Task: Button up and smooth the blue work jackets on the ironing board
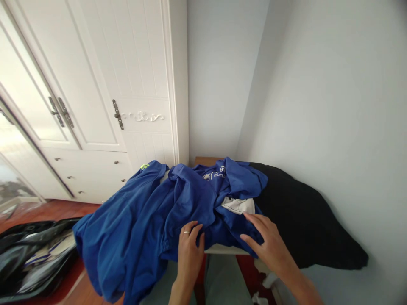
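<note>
A blue jacket (193, 195) with white lettering lies crumpled in front of me, and a white patch of cloth (240, 206) shows among its folds at the right. At its near edge is my left hand (190, 245), a ring on one finger, its fingers curled and the thumb close to them on the blue cloth. My right hand (269, 241) has its thumb and fingers apart, with the fingertips beside the white patch. More blue clothing (117, 237) hangs down on the left. Black clothing (299, 216) spreads out on the right.
A white wardrobe (146, 76) with dark handles stands at the back left. Grey walls (321, 93) meet behind the clothes. On the reddish floor at the left lies an open black bag (38, 258) with clothes inside. Part of a wooden chair back (208, 161) shows behind the jacket.
</note>
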The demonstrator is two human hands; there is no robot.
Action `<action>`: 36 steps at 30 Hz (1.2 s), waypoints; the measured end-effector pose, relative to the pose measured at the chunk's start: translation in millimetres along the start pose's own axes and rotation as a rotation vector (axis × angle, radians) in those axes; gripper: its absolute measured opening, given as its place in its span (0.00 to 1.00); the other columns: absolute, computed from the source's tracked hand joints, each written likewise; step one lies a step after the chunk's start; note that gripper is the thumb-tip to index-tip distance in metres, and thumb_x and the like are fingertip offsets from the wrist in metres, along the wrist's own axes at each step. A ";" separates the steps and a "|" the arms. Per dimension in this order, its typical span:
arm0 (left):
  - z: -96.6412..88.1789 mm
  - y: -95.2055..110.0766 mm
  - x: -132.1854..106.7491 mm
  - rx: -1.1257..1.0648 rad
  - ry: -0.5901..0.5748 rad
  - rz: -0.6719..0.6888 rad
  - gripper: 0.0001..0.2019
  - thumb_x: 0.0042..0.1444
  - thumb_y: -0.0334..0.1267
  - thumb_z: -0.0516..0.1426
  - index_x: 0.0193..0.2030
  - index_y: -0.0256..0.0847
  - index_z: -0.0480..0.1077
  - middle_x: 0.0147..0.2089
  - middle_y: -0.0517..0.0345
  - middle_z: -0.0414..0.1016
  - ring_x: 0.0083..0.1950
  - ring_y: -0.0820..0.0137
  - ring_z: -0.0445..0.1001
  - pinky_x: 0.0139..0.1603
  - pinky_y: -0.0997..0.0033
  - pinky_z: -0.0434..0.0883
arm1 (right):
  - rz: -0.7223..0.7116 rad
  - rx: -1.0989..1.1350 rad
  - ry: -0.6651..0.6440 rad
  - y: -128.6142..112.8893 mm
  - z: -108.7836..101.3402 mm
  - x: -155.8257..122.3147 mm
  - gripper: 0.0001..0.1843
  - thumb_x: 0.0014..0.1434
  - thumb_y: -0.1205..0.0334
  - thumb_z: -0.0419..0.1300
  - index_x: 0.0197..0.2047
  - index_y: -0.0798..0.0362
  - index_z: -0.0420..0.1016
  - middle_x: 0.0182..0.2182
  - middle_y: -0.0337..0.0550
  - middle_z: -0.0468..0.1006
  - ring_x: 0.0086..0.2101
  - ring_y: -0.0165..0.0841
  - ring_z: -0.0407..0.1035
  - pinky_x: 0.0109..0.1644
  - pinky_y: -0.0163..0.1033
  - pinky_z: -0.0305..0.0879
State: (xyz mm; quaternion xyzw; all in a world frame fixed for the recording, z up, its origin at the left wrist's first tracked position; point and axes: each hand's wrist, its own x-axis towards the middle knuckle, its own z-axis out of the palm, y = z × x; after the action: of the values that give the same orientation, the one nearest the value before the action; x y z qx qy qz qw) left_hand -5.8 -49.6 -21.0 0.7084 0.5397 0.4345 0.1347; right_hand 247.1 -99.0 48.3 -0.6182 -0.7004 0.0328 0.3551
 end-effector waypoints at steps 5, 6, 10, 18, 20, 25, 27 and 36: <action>15.3 11.8 -20.6 -0.236 0.061 -0.009 0.11 0.64 0.38 0.52 0.44 0.43 0.76 0.42 0.48 0.77 0.46 0.59 0.75 0.50 0.55 0.74 | 0.015 0.008 -0.007 -12.4 47.1 -9.3 0.31 0.62 0.60 0.57 0.68 0.47 0.60 0.39 0.45 0.76 0.29 0.35 0.70 0.39 0.45 0.74; 17.1 11.3 -23.5 -0.288 0.041 -0.040 0.11 0.63 0.39 0.53 0.45 0.42 0.76 0.41 0.48 0.77 0.45 0.60 0.75 0.47 0.57 0.74 | 0.000 0.001 0.066 -13.3 54.8 -12.8 0.29 0.63 0.60 0.56 0.67 0.48 0.60 0.40 0.46 0.76 0.32 0.36 0.72 0.40 0.45 0.74; 18.5 -1.1 -31.5 -0.439 0.006 -0.261 0.16 0.60 0.44 0.56 0.51 0.39 0.74 0.40 0.48 0.77 0.39 0.61 0.76 0.36 0.65 0.74 | -0.085 -0.131 0.395 -8.5 67.6 -31.9 0.24 0.67 0.57 0.54 0.65 0.50 0.62 0.50 0.53 0.75 0.48 0.43 0.72 0.50 0.49 0.70; 16.4 -10.1 -31.9 -0.571 -0.100 -0.412 0.18 0.56 0.45 0.57 0.52 0.40 0.67 0.40 0.50 0.75 0.38 0.63 0.76 0.40 0.62 0.74 | -0.104 -0.452 0.431 31.3 36.4 -61.0 0.24 0.68 0.44 0.50 0.55 0.52 0.72 0.48 0.53 0.78 0.49 0.49 0.71 0.49 0.54 0.63; 18.0 -7.0 -30.7 -0.562 -0.110 -0.418 0.18 0.56 0.44 0.57 0.52 0.40 0.65 0.40 0.51 0.75 0.38 0.63 0.76 0.39 0.63 0.73 | -0.085 -0.434 0.428 33.5 33.3 -62.1 0.24 0.68 0.43 0.50 0.53 0.52 0.74 0.43 0.52 0.78 0.44 0.47 0.71 0.47 0.52 0.63; 18.8 -5.1 -32.1 -0.542 -0.153 -0.412 0.20 0.57 0.44 0.57 0.54 0.42 0.61 0.39 0.54 0.75 0.36 0.65 0.75 0.39 0.64 0.71 | -0.108 -0.328 0.398 22.9 34.1 -62.9 0.21 0.66 0.42 0.53 0.47 0.48 0.77 0.36 0.46 0.77 0.38 0.43 0.71 0.44 0.50 0.61; 18.1 -7.4 -34.3 -0.558 -0.164 -0.411 0.21 0.57 0.45 0.57 0.55 0.42 0.61 0.39 0.55 0.76 0.35 0.66 0.75 0.39 0.65 0.71 | -0.106 -0.234 0.430 14.1 32.5 -62.8 0.18 0.65 0.44 0.57 0.45 0.48 0.77 0.34 0.45 0.76 0.36 0.41 0.71 0.43 0.49 0.63; 10.4 -16.8 -39.3 -0.708 -0.162 -0.521 0.28 0.49 0.59 0.63 0.47 0.39 0.70 0.36 0.51 0.79 0.39 0.61 0.78 0.42 0.63 0.73 | 0.135 0.361 0.512 -30.8 36.8 -69.6 0.12 0.61 0.56 0.65 0.47 0.50 0.80 0.41 0.47 0.78 0.39 0.36 0.75 0.41 0.38 0.73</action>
State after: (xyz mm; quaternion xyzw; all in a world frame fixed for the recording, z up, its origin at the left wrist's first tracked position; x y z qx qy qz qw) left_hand -10.4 -75.0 -56.7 0.4908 0.5057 0.4873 0.5157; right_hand 200.1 -153.6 4.0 -0.5786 -0.5284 0.0232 0.6209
